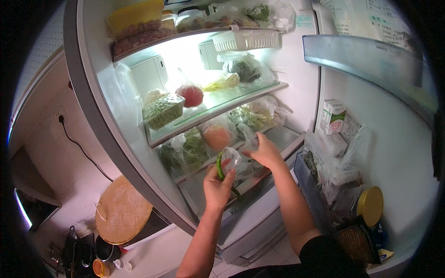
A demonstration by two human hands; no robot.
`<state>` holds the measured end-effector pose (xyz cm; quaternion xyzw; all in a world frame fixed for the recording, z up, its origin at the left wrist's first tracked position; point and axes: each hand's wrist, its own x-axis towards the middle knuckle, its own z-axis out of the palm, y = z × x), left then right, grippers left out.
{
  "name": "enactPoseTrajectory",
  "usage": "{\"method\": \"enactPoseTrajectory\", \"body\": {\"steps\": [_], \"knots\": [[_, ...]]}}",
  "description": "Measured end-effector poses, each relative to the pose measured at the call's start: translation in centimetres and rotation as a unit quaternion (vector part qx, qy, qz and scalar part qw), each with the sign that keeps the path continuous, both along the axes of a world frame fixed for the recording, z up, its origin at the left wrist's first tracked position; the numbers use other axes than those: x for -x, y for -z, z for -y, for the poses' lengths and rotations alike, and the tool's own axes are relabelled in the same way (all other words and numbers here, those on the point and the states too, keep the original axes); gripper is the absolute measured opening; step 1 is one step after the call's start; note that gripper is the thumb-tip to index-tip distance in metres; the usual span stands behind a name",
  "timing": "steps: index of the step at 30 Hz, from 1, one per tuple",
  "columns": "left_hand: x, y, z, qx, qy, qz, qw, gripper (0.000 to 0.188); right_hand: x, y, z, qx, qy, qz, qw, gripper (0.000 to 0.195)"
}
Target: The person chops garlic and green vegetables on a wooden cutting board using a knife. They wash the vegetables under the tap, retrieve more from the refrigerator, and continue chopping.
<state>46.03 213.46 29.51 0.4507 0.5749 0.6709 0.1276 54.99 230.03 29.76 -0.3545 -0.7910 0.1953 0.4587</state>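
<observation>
My left hand (218, 191) holds a long green chili pepper (219, 166) upright between thumb and fingers. A darker green tip (236, 192) shows below the hand; whether it belongs to the same pepper I cannot tell. Clear plastic film (233, 157) bunches right behind the left fingers. My right hand (266, 152) reaches in from the right, thumb and index finger apart, at a thin clear plastic bag (247, 135). Its other fingers are hidden, so its grip on the bag is unclear. Both hands are in front of the lower refrigerator shelf, above the drawer (250, 222).
Bagged leafy greens (191, 147) and a bagged orange-coloured round item (217, 135) sit behind my hands. Above, a glass shelf (215, 107) holds a wrapped green tray (163, 109) and a bagged red item (190, 95). The open door (393, 139) carries a gold-lidded jar (370, 205).
</observation>
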Motion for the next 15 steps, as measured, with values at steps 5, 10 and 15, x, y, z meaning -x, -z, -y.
{"method": "enactPoseTrajectory", "body": {"steps": [5,10,15], "knots": [[0.5,0.4,0.1,-0.095,0.016,0.176,0.980,0.031,-1.7,-2.0,2.1,0.056,-0.159,-0.058,0.984,0.024],[-0.3,-0.3,-0.2,-0.059,0.015,0.132,0.989,0.032,-4.8,-3.2,4.8,-0.050,-0.331,-0.096,0.937,0.014],[-0.9,-0.4,-0.8,-0.020,0.117,0.070,0.991,0.027,-3.8,-4.7,6.6,-0.193,-0.303,-0.026,0.933,0.015]]}}
